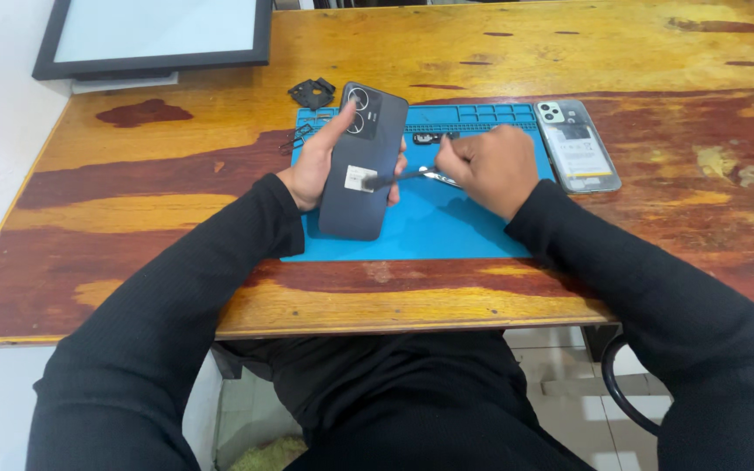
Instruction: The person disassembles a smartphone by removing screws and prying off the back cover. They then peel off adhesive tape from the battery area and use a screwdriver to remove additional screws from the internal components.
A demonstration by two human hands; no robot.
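Right now the left hand (316, 166) grips a dark phone (364, 161); at three o'clock, the right hand (490, 166) pinches a metal tool (403, 177) against it.

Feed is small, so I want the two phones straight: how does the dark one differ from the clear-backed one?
The dark phone is tilted up in the left hand; the clear-backed phone lies flat on the table, untouched. The dark one's back is opaque with a white sticker; the other shows its insides. Both are back up, cameras at the far end.

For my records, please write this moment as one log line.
left hand: holds dark phone | right hand: tweezers at white sticker | blue mat under
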